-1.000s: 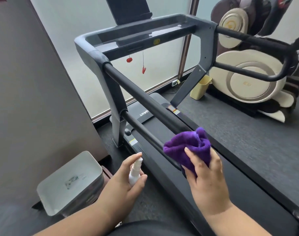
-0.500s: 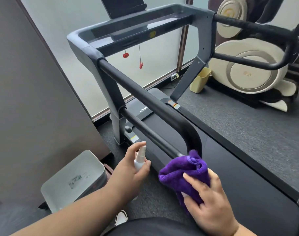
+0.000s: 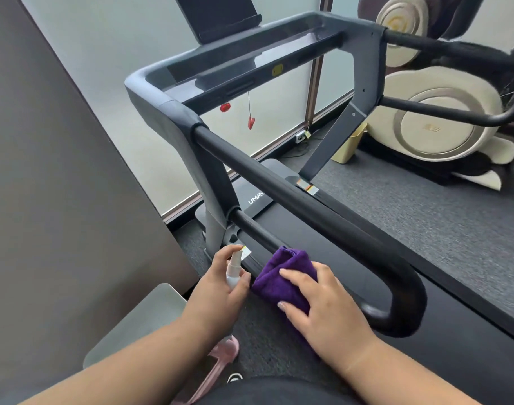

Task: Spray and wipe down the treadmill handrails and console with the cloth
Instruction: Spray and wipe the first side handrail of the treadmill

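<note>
Right hand [image 3: 329, 308] presses a folded purple cloth [image 3: 282, 276] onto the lower bar [image 3: 255, 232] of the treadmill's left handrail [image 3: 308, 206]; fingers lie fairly flat over the cloth, thumb side toward the bar's near end, so the grip looks like a flat press, though whether the fingertips curl under the cloth edge can't be told. Cloth sits on the lower bar, just short of the U-bend [image 3: 408, 302] where the lower and upper bars join. Left hand [image 3: 220, 290] is just left of the cloth, nearly touching it, grip closed round a small white spray bottle [image 3: 234, 268], index finger curled over the nozzle top, bottle upright. Console [image 3: 250, 59] is at the far end of the handrail, with a dark tablet holder [image 3: 217, 16] above it and a red safety clip [image 3: 251, 122] hanging beneath. Right handrail [image 3: 454, 51] runs off the console's far side. Beyond it, a cream and brown massage chair [image 3: 434, 127]. A yellow bin [image 3: 349, 147] stands by the treadmill's right upright. A white box [image 3: 138, 320] sits on the floor below the left forearm.
</note>
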